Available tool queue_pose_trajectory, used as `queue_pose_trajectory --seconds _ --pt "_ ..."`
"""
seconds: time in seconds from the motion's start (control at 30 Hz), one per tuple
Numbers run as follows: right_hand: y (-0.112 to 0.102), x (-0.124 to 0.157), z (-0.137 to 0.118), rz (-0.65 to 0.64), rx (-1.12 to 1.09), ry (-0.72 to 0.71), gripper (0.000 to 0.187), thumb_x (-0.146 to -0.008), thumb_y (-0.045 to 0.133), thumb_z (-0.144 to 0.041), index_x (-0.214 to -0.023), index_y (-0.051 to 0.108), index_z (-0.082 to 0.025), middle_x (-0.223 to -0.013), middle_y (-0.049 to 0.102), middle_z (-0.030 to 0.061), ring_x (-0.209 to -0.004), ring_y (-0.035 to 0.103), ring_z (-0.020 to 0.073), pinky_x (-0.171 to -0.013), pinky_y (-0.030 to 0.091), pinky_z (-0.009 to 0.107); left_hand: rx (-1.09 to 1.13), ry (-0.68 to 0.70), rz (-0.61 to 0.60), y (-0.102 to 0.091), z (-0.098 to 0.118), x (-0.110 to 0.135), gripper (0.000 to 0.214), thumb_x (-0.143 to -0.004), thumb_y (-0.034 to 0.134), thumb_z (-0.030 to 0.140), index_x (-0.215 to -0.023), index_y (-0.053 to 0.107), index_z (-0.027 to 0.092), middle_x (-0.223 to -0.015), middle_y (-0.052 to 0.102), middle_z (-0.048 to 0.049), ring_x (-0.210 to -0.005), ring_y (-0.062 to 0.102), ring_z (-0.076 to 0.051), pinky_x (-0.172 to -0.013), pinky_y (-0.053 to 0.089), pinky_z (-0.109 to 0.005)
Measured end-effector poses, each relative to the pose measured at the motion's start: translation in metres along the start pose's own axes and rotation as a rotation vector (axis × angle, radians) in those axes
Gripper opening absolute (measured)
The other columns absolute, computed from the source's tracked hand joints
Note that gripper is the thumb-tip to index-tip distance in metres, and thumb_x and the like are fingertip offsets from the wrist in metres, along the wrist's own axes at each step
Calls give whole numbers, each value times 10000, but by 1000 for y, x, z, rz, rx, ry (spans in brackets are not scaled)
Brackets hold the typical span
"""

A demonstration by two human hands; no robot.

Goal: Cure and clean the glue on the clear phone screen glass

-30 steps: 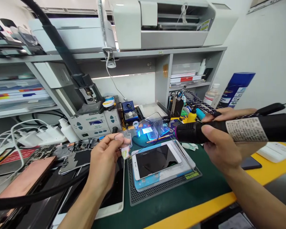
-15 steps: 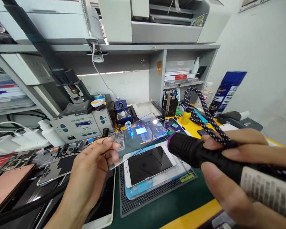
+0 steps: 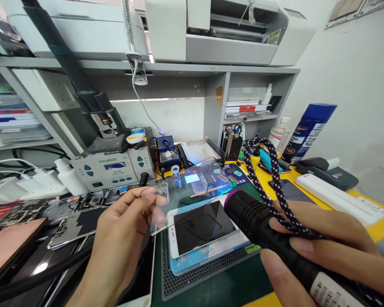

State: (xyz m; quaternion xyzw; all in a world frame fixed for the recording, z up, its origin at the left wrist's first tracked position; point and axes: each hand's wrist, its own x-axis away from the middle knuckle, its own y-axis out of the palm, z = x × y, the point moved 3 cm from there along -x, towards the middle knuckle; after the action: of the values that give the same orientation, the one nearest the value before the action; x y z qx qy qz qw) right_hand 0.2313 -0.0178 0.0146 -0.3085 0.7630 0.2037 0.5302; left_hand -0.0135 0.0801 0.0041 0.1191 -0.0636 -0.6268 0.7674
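Note:
My left hand (image 3: 128, 221) pinches the near-left end of a thin clear sheet (image 3: 179, 209), shaped like a phone's screen glass with a dark line along its edge. Closed round a black flashlight (image 3: 259, 221) with a purple rim is my right hand (image 3: 323, 238). The flashlight's head points left at the sheet's right edge, where a blue glow shows. A dotted cord lanyard (image 3: 277, 170) loops up from its body. Below the sheet, a white phone (image 3: 205, 230) with a dark screen lies face up on a blue-and-white pad (image 3: 192, 262).
Phone parts (image 3: 73, 226) crowd the left side beside a grey rework station (image 3: 112, 168). At the back right stand a blue spray can (image 3: 309, 134) and a clear bottle (image 3: 280, 134). A perforated grey mat (image 3: 176, 283) lies under the pad. A shelf (image 3: 166, 67) spans the back.
The whole view has tilted slightly, so the scene sits lower. The flashlight now points more steeply up and left, its back end lower. The clear sheet stays in my left hand.

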Motion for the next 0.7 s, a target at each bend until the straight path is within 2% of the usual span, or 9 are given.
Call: queue_pose_trajectory --seconds 0.07,0.2,0.3,0.4,0.5,0.6,0.7 --pt "1 -2 -3 9 63 -93 322 -656 784 -230 -916 641 -354 -861 685 19 -735 686 286 -650 547 512 -83 109 -7 0 1 5 267 -694 820 358 -861 723 174 -726 730 -62 -535 599 -166 -528 522 -284" --pt "-1 -4 -1 -48 79 -17 370 -623 801 -194 -902 610 -344 -883 690 2 -754 705 269 -747 569 496 -242 308 2 2 6 17 286 -718 815 417 -868 703 201 -748 743 -69 -564 645 -202 -564 548 -318" --pt "-7 -1 2 -95 72 -35 411 -609 819 -185 -930 614 -340 -937 711 8 -784 718 275 -814 581 497 -301 402 13 2 8 23 240 -756 786 415 -865 704 217 -793 752 -69 -618 666 -210 -603 558 -317" --pt "-14 0 8 -164 92 -69 468 -578 840 -152 -952 625 -334 -945 725 7 -792 723 270 -806 590 475 -337 439 23 2 8 25 215 -779 768 399 -875 706 217 -815 753 -70 -650 674 -214 -633 557 -316" --pt "-18 -1 14 -183 103 -94 441 -576 850 -162 -936 647 -317 -962 730 18 -793 723 264 -768 601 458 -288 398 0 0 7 21 236 -782 767 410 -879 701 205 -802 751 -76 -640 672 -215 -626 558 -320" --pt "-14 1 16 -153 81 -75 372 -625 822 -182 -930 665 -327 -998 735 16 -791 713 246 -779 600 448 -135 219 -53 -2 3 12 266 -774 777 417 -887 699 189 -771 746 -72 -571 638 -193 -580 543 -316" --pt "-8 4 14 -83 71 -51 290 -686 777 -227 -929 665 -340 -998 735 10 -811 703 244 -810 586 456 15 36 -23 -5 0 5 259 -732 799 380 -854 709 170 -776 744 -74 -529 602 -164 -539 528 -297"
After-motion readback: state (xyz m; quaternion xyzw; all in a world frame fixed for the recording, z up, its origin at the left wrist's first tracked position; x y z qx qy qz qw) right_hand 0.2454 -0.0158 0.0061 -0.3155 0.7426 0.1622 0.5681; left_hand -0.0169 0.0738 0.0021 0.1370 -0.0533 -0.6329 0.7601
